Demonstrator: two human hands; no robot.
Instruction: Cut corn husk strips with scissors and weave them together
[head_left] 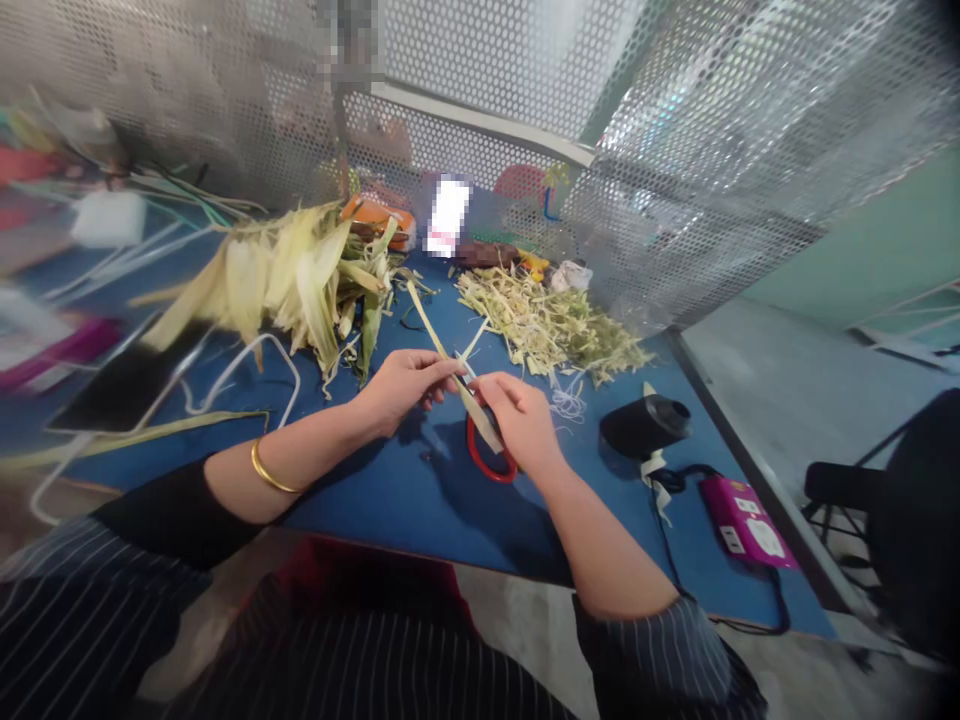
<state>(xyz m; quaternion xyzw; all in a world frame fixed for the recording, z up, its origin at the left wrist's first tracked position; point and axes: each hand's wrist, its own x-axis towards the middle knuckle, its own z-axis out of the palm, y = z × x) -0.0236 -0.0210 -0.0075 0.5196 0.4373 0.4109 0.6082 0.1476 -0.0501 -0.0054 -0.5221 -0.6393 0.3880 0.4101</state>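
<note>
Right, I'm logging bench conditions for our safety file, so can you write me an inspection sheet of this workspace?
Surface: blue tabletop, small scraps near the plant piles.
Job's things: pale strip; red-handled scissors.
Clutter: husk bundle, shredded pile, tangled white thread, black cylindrical device.
Grippers: bare hands; left hand pinches the strip, right hand holds the scissors.
Cables: black cable beside the magenta power strip, at the right edge.
Surroundings: perforated panel behind, dark chair at right.
Liquid spills: nothing seen.
</note>
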